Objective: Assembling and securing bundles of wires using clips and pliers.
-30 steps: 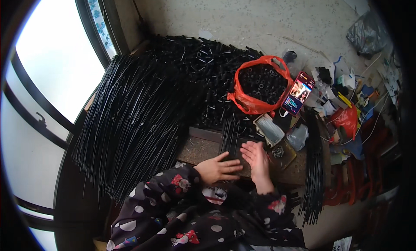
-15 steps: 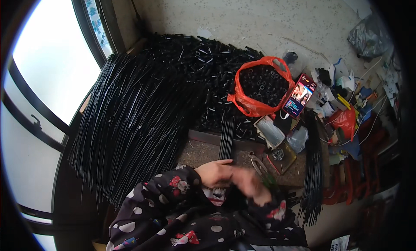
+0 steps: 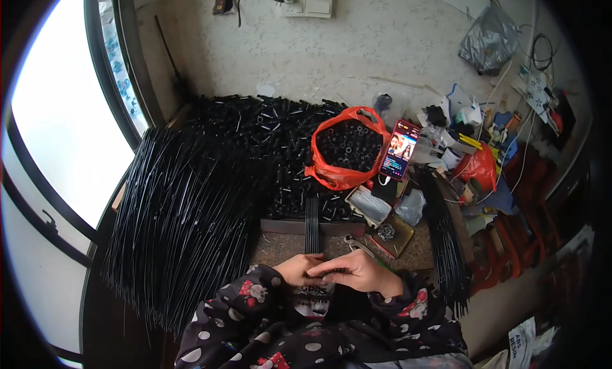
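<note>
The left hand (image 3: pixel 294 270) is closed around the near part of a narrow row of black rods (image 3: pixel 312 225), just off the near edge of the tabletop (image 3: pixel 284 246). The right hand (image 3: pixel 364 271) meets it from the right, its fingers bent and reaching across to the left hand over a dark strip; whether they grip that strip or only rest on it, I cannot tell. From the hands the row of black rods runs away to the far side, its rods lying side by side, and crosses a low ledge (image 3: pixel 279 227) that stands along the tabletop. Its far end lies at a heap of short black tubes (image 3: pixel 255 130), which spreads back toward the wall (image 3: pixel 306 57).

To the left, a large pile of long black rods (image 3: pixel 185 222) leans out over the near edge, beside the window (image 3: pixel 70 95). On the far right of the heap stands an open red plastic bag (image 3: pixel 344 180) filled with small black pieces. A lit phone (image 3: pixel 400 149) is propped against its right side, with a white cable at its lower end. Nearer are an open box (image 3: pixel 370 204) with something clear in it, a clear plastic bag (image 3: pixel 410 207), a shallow tray (image 3: pixel 400 241) holding small metal bits, and pliers (image 3: pixel 357 245) just beyond the right hand. Farther right, a bundle of black rods (image 3: pixel 443 235) hangs over the edge.
</note>
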Demonstrator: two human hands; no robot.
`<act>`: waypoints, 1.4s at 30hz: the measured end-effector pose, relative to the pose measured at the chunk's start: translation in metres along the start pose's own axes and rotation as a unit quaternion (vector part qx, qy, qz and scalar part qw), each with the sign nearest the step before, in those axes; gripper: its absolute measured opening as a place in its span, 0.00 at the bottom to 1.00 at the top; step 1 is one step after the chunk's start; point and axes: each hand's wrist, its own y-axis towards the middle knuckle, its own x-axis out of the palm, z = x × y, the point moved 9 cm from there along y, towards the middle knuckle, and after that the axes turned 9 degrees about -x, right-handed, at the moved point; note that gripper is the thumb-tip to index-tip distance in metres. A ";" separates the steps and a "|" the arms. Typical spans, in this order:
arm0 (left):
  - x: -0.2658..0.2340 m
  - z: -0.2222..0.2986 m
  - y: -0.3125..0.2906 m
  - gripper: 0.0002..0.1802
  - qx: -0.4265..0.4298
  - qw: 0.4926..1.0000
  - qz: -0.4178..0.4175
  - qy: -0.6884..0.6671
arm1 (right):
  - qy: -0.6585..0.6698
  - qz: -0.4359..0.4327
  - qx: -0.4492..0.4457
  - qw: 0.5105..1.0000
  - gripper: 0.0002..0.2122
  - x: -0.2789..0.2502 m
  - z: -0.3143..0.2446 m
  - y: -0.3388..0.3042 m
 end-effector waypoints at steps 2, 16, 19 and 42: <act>-0.023 0.035 0.004 0.19 0.002 0.997 0.039 -0.064 | -0.053 -0.003 -0.090 0.995 0.12 -0.005 -0.015 0.007; -0.066 0.086 0.018 0.12 -0.085 0.956 -0.007 -0.279 | -0.521 0.253 -0.013 0.815 0.02 -0.178 0.148 -0.022; -0.080 0.090 0.020 0.12 -0.047 0.963 0.029 -0.264 | -0.535 0.261 -0.012 0.803 0.01 -0.169 0.143 -0.018; -0.081 0.089 0.014 0.11 -0.036 0.965 0.076 -0.247 | -0.573 0.225 -0.036 0.787 0.03 -0.164 0.126 -0.023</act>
